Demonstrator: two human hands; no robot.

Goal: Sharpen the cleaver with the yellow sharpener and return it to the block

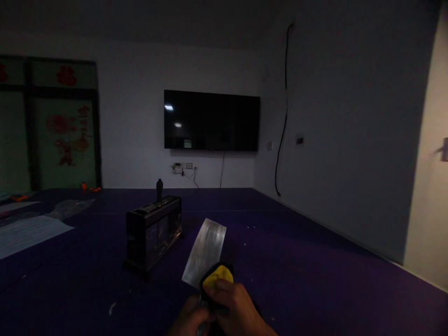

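A wide steel cleaver blade point(206, 251) points up and away from me, low in the middle of the view. My left hand point(189, 321) is closed round its handle at the bottom edge. My right hand point(235, 308) pinches a yellow and black cloth point(217, 276) against the near end of the blade. Just behind and left of the blade stands a dark knife block point(153, 229) with one black knife handle point(159, 189) sticking up from its top.
The dark purple surface point(315, 275) stretches to white walls. A black TV screen point(211, 120) hangs on the far wall. A black cable point(283, 126) runs down the right wall. Plastic sheets point(31, 229) lie at the left, before a window with red decorations.
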